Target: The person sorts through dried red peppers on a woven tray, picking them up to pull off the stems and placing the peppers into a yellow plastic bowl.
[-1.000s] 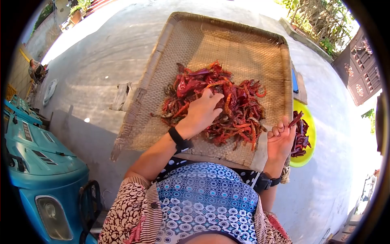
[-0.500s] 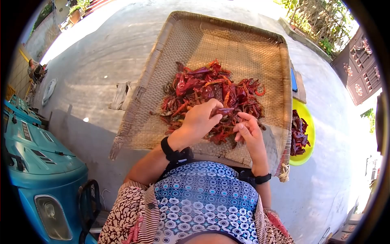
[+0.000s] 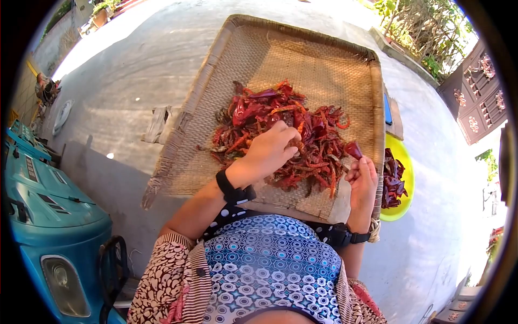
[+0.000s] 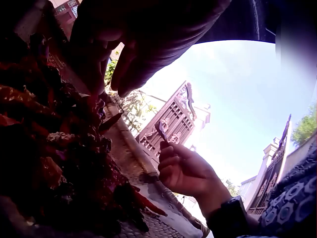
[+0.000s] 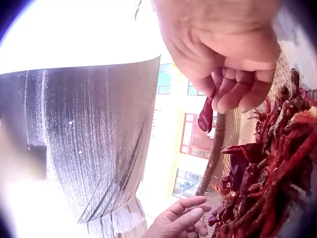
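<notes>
A heap of dried red chili peppers (image 3: 313,167) lies on a woven bamboo tray (image 3: 302,54). Over the middle of the heap hovers my left hand (image 3: 267,154), fingers loosely bent and thumb apart; nothing shows in its grasp. My right hand (image 3: 364,183) pinches one dark red dried chili (image 3: 353,150) between thumb and fingers, near the tray's right edge. In the right wrist view that chili (image 5: 205,114) hangs from the fingertips, and the left hand (image 5: 181,220) appears lower down beside the heap. The left wrist view is dark around the near hand.
A yellow-green basin (image 3: 407,183) holding dark red chilies (image 3: 394,181) stands just right of the tray. A blue flat object (image 3: 388,110) lies on a board beyond it. A teal vehicle (image 3: 59,216) is at the left on the concrete ground (image 3: 118,108). Someone sits at the far left.
My right hand went from beside the basin in to the heap near the left hand, then back right with a chili pinched. The left hand, holding a chili half a second ago, stays over the heap.
</notes>
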Demonstrator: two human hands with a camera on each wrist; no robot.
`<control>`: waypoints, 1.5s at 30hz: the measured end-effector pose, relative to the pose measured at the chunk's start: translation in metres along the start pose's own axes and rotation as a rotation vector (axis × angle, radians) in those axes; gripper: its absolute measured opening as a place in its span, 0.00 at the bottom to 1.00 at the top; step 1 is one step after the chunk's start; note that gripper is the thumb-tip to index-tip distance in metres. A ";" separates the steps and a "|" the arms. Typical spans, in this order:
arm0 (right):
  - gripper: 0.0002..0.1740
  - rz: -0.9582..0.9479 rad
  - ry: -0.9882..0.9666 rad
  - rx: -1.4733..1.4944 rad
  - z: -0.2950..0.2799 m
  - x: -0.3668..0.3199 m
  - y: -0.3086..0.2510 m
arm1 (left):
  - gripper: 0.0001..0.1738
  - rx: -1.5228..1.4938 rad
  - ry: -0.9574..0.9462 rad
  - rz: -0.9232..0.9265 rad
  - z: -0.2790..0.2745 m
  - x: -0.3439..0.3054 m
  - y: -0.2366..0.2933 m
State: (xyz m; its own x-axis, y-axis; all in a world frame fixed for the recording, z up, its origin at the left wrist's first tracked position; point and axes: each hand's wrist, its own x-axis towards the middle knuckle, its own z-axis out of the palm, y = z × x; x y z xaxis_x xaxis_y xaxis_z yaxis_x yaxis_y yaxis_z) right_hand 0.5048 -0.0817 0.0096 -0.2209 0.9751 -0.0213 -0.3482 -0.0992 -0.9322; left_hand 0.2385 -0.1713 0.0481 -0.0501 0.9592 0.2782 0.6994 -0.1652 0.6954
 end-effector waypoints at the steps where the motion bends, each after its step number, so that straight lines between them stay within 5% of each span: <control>1: 0.11 0.009 0.058 0.200 -0.009 0.002 -0.005 | 0.14 -0.008 0.006 0.001 0.003 0.005 0.001; 3: 0.16 -0.016 0.051 0.539 -0.028 0.007 -0.011 | 0.14 0.103 -0.003 0.002 0.007 0.019 0.005; 6: 0.16 0.109 0.080 0.658 -0.041 0.006 -0.004 | 0.20 0.408 0.044 0.094 0.017 0.037 0.008; 8: 0.14 0.144 0.051 0.554 -0.035 0.001 0.003 | 0.23 0.644 0.116 0.170 0.025 0.045 0.005; 13: 0.10 0.227 -0.040 0.403 -0.006 -0.010 0.003 | 0.22 0.575 0.114 0.100 0.031 0.051 -0.005; 17: 0.11 0.187 -0.095 0.245 0.008 -0.013 0.000 | 0.17 0.431 0.267 0.027 0.015 0.034 0.004; 21: 0.12 0.142 -0.208 0.008 0.022 -0.013 0.003 | 0.11 0.265 0.221 -0.087 0.002 0.010 0.021; 28: 0.19 0.151 -0.358 -0.426 0.056 -0.026 0.001 | 0.09 -0.497 -0.055 -0.183 0.017 -0.009 0.012; 34: 0.12 0.254 -0.383 -0.327 0.042 -0.026 -0.001 | 0.10 -0.893 -0.263 -0.330 0.017 -0.004 -0.003; 38: 0.11 0.162 -0.281 -0.312 0.012 -0.012 -0.001 | 0.16 -0.535 -0.186 -0.284 0.018 0.006 0.006; 40: 0.12 0.092 -0.118 -0.096 -0.002 -0.005 -0.008 | 0.20 -0.143 -0.048 -0.087 0.029 0.011 -0.004; 45: 0.17 -0.039 0.083 0.529 -0.040 0.008 -0.013 | 0.19 0.123 -0.180 -0.135 0.040 0.025 -0.013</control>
State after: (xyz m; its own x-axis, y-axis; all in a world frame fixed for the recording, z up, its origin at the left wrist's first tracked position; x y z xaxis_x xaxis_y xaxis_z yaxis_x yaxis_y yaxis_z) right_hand 0.5440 -0.0644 0.0073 -0.1335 0.9903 -0.0386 -0.7708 -0.1282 -0.6241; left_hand 0.2567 -0.1355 0.0190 -0.0286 0.9979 0.0578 0.7769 -0.0142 0.6294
